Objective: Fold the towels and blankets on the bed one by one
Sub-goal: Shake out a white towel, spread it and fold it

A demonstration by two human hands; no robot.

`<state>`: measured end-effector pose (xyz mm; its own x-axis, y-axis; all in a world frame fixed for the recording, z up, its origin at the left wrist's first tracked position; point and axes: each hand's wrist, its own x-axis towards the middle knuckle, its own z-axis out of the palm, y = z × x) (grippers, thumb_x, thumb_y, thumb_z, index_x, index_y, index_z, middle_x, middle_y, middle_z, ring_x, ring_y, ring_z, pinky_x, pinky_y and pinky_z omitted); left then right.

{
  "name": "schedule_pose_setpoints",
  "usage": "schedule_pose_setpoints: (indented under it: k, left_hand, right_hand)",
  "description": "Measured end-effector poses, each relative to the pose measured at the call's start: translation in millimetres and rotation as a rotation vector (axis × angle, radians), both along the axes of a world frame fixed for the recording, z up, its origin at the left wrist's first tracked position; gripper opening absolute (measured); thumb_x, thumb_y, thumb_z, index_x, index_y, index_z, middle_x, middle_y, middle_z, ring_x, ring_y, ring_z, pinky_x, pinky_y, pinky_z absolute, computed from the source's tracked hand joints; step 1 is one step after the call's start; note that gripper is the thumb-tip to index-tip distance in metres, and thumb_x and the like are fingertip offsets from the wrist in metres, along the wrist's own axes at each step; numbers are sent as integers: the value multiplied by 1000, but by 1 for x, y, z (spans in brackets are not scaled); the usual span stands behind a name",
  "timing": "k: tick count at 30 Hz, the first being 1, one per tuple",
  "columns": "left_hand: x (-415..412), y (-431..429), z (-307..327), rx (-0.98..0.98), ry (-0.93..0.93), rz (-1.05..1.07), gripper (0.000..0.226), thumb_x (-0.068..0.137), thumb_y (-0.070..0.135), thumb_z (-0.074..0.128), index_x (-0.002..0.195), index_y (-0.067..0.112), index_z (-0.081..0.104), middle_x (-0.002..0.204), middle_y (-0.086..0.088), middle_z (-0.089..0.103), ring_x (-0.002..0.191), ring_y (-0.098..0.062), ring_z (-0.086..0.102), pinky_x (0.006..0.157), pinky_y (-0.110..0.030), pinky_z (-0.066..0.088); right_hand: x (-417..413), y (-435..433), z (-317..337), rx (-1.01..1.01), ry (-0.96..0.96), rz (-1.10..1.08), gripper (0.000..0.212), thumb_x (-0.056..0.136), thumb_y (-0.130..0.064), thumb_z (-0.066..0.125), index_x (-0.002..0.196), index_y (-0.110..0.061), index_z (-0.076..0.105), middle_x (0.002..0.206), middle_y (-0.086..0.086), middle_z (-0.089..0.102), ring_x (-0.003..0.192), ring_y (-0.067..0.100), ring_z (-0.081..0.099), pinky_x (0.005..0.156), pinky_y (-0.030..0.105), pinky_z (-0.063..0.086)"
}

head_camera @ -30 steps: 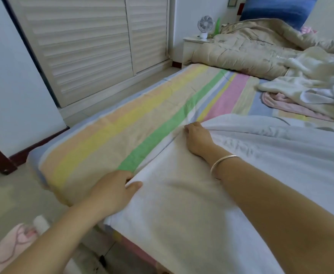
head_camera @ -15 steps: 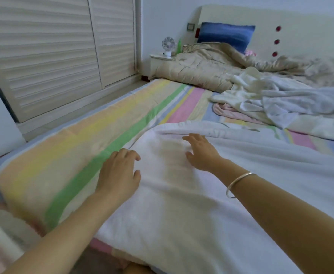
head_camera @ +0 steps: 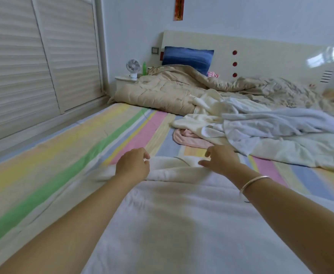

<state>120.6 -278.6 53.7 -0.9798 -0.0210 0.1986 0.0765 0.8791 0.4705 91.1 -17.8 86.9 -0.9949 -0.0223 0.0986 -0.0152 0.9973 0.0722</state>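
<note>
- Left hand (head_camera: 132,165): back turned up, fingers curled down over the far edge of the white blanket (head_camera: 182,224). The knuckles hide whether any cloth is held. Half a second ago it lay flat on the blanket's left edge, nearer the person.
- Right hand (head_camera: 222,159): level with the left hand and well apart from it. The fingers are half curled and the thumb points toward the left hand, on the same far edge. Motion blur leaves the grip untold. It lay flat with fingers spread before, and has since moved further out.
- White blanket: spread on the striped bed (head_camera: 63,155) beneath both forearms. Its far edge is rucked into a low ridge between the hands, where it lay smoother earlier.
- Silver bangle (head_camera: 255,180): on the right wrist.
- Pink towel (head_camera: 189,140): just beyond the right hand, apart from it, partly under a crumpled pile of pale towels (head_camera: 271,131) beyond and outward of that hand.
- Beige quilt (head_camera: 172,89): far beyond both hands, heaped by the headboard (head_camera: 271,56).
- Blue pillow (head_camera: 187,56): behind the quilt, against the headboard.
- Small white fan (head_camera: 133,68): far beyond the left hand, beside the quilt.
</note>
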Motion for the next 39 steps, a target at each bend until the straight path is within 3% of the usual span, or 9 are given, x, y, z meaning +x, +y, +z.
schedule_pose_setpoints:
  k: [5, 8, 13, 17, 21, 27, 31, 36, 39]
  left_hand:
    - [-50, 10, -18, -251, -244, -122, 68, 83, 48, 69, 139, 20, 42, 134, -1, 55, 117, -24, 55, 93, -36, 48]
    - [-67, 12, -24, -279, -331, -131, 77, 75, 58, 71, 134, 18, 44, 130, -1, 56, 113, -24, 55, 92, -37, 48]
    - [-88, 3, -22, -86, -368, -65, 47, 80, 61, 66, 73, 18, 48, 66, 0, 41, 62, -22, 41, 56, -30, 29]
    - [-106, -13, -24, -24, -201, 78, 18, 92, 35, 63, 80, 22, 58, 87, 0, 61, 83, -24, 57, 71, -31, 46]
    - [-127, -34, -17, -47, 192, 369, 16, 99, 28, 49, 105, 15, 55, 110, -9, 54, 97, -36, 58, 74, -40, 45]
    - [-179, -57, -54, -228, 305, 392, 20, 80, 15, 76, 86, 11, 57, 76, -9, 53, 47, -31, 58, 40, -31, 41]
    - [-199, -64, -85, -149, 165, 499, 12, 99, 30, 48, 103, 21, 55, 104, -3, 60, 98, -29, 62, 76, -36, 47]
    - [-202, -65, -89, -170, 140, 538, 13, 101, 21, 44, 111, 20, 52, 116, -3, 57, 107, -26, 59, 69, -33, 33]
    - [-200, -63, -90, -142, 114, 540, 12, 100, 20, 45, 110, 18, 52, 116, -4, 57, 107, -27, 58, 70, -33, 34]
  right_hand:
    - [-37, -11, -21, -57, -76, 40, 75, 75, -76, 56, 120, -17, 61, 120, 0, 63, 110, 20, 58, 90, 32, 48]
    - [-54, -24, -35, -29, -158, 56, 65, 81, -68, 56, 123, -18, 60, 123, 1, 61, 114, 23, 56, 88, 33, 46]
    - [-82, -31, -30, -21, -195, -5, 21, 86, -15, 62, 106, -11, 66, 85, 5, 58, 89, 26, 59, 64, 25, 42]
    - [-119, -44, 2, -185, -41, -102, 27, 92, -13, 51, 117, -7, 60, 115, 13, 64, 112, 28, 59, 90, 31, 47]
    - [-187, -86, 65, -356, 310, -142, 30, 96, -25, 49, 115, -7, 63, 117, 12, 64, 110, 29, 59, 90, 33, 46]
    - [-261, -162, 89, -685, 470, 49, 19, 98, -18, 47, 100, -6, 61, 108, 13, 60, 111, 31, 57, 92, 37, 44]
    - [-306, -191, -20, -763, 260, 168, 37, 97, -24, 46, 132, -12, 45, 125, 16, 57, 117, 35, 52, 96, 38, 41]
    - [-314, -188, -135, -441, 59, 305, 76, 97, -32, 43, 154, -25, -8, 158, 9, 19, 144, 31, 18, 115, 48, 18]
    - [-309, -191, -134, -354, 207, 222, 71, 93, -36, 41, 153, -21, 7, 159, 6, 14, 144, 32, 13, 115, 53, 15]
